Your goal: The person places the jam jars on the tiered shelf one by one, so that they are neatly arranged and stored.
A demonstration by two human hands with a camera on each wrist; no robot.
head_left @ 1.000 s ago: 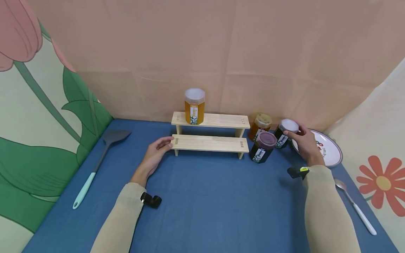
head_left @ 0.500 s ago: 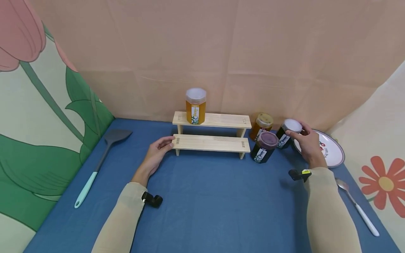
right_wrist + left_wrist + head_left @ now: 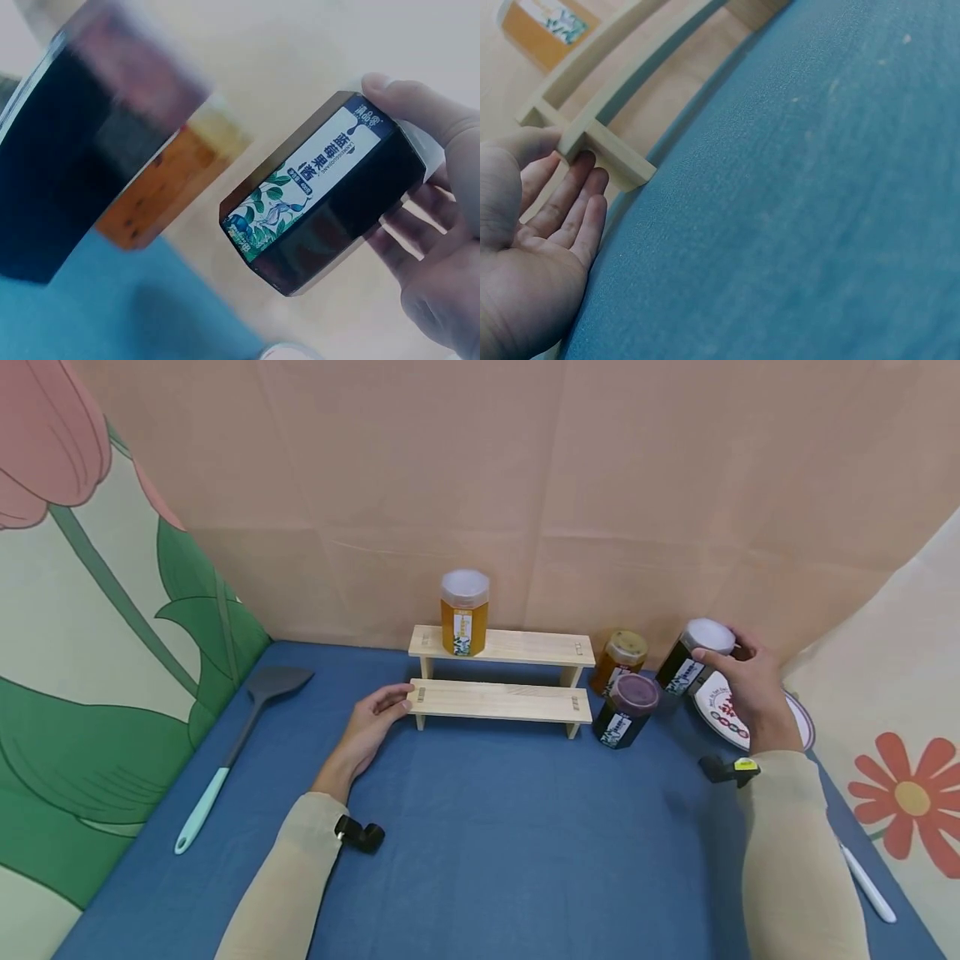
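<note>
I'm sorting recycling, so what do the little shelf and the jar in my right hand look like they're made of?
Shelf: pale unfinished wood, with visible grain and matte boards. Jar: clear glass or hard plastic, can't tell which; glossy faceted walls, dark contents, a printed paper-like label, white lid.

You're gripping a glossy dark jar [image 3: 330, 191] with a printed paper label and matt white lid in your right hand [image 3: 753, 693]. Your left hand [image 3: 367, 731] is touching a smooth pale wooden rack [image 3: 498, 697] on matt blue cloth [image 3: 510, 835].
</note>
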